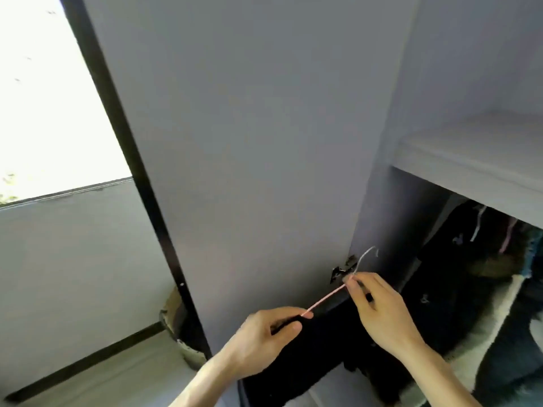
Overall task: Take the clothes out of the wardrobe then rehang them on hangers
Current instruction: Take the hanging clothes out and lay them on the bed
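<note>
Left hand [266,333]: my curled fingers pinch the hanger's [326,299] pink end.
Right hand [379,312]: my fingertips pinch its neck, under the hook.
Garment [323,351]: dark, below the hanger, by the door [249,142].

Hands: two, left hand [264,333] and right hand [379,312]. Hanger [329,296]: one, pink with a wire hook. Black garment [323,356]: one. Wardrobe door [249,142]: one, with one hinge [342,271]. Shelf [476,160]: one. Window [44,113]: one. Hung clothes [484,245]: several, overlapping, exact count unclear.
</note>
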A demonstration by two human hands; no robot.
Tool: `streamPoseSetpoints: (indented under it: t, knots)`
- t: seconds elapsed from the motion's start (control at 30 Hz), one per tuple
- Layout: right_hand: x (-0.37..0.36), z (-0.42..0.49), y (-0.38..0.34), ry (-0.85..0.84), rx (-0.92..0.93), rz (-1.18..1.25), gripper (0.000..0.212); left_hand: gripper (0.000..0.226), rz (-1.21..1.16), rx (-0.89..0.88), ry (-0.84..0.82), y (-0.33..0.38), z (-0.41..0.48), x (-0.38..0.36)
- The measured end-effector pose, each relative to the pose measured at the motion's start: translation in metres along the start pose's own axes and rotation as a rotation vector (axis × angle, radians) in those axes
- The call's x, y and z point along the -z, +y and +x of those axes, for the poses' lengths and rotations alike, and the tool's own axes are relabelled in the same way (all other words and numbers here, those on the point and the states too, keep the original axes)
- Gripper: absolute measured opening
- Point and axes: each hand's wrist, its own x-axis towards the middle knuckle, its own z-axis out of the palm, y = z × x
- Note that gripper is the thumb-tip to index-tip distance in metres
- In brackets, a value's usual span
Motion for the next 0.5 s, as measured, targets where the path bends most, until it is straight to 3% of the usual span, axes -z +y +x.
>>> streamPoseSetpoints:
  t: [0.17,0.37,0.5]
  knots:
    - [-0.049,-0.037,-0.036,-0.185,0.202,-0.011,0.026,0.026,0.076,0.115,0.147,-0.020,-0.103,0.011]
    - [-0.117,-0.100,-0.102,-0.256,0.426,0.035,0.020,0.008,0.207,0.334,0.508,-0.045,-0.236,0.018]
    - [-0.160,-0.140,-0.161,-0.338,0.553,0.093,0.019,0.011,0.222,0.449,0.717,-0.053,-0.327,0.024]
